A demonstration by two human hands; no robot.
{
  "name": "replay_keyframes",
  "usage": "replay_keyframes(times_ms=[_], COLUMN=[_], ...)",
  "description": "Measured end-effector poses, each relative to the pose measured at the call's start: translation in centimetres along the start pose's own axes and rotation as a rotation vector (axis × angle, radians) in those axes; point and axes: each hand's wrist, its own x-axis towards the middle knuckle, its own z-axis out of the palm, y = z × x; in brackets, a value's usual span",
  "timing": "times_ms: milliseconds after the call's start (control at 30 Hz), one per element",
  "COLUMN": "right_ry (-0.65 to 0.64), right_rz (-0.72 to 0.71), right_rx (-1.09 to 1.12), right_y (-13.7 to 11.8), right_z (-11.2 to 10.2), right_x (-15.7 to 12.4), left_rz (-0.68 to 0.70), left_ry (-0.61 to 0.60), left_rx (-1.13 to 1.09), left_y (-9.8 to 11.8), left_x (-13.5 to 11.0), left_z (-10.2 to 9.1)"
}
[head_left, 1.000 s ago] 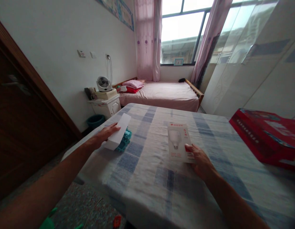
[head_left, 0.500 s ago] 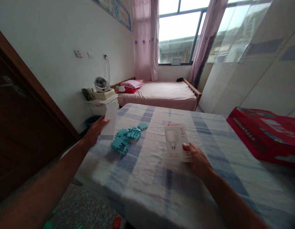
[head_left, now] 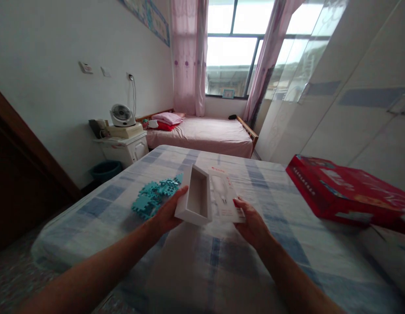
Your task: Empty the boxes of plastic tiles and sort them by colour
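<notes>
My left hand [head_left: 172,208] grips the left side of an open white box [head_left: 199,192], tilted so that its hollow inside faces me. Fingers of my right hand [head_left: 251,218] hold the lower right edge of a white box lid [head_left: 226,194], printed with a charger picture and red lettering. The two pieces are side by side above the table, their near edges very close; whether they touch I cannot tell. Left of the box lies a heap of turquoise interlocking plastic pieces [head_left: 150,196], partly hidden by my left hand.
A checked blue and white cloth covers the table [head_left: 124,235]. The large red box [head_left: 339,187] stands at the right, with a whitish box [head_left: 385,248] beside it. Beyond are a bed [head_left: 205,131], a white cabinet [head_left: 137,148] carrying a fan [head_left: 121,114], and a bin [head_left: 106,170].
My left hand has brought the open box rightward from the table's left side to beside the printed lid, turning its hollow towards me. The camera view has shifted right.
</notes>
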Motion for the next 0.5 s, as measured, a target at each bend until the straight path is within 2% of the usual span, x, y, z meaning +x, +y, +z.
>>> replay_keyframes(times_ms=[133,200,267,333,500], right_ry=[0.063,0.02,-0.076,-0.093,0.127], right_rz=[-0.038,-0.085,-0.141,-0.175,-0.245], right_rx=[-0.092,-0.146,-0.159,-0.158,-0.265], right_y=[0.4,0.6,0.8,0.9,0.7], right_z=[0.5,0.8,1.1,1.2,1.2], right_x=[-0.5,-1.0,-1.3,-1.5,-1.6], left_rz=[-0.033,-0.01,0.026,0.068,0.184], left_ry=[-0.15,-0.194,-0.206,-0.198,-0.125], left_rx=[-0.11,-0.125,-0.108,-0.064,0.112], left_y=[-2.8,-3.6,-4.1,-4.4,-4.6], left_x=[1.4,1.8,2.1,2.1,1.3], left_z=[2.3,3.2,3.8,4.1,4.8])
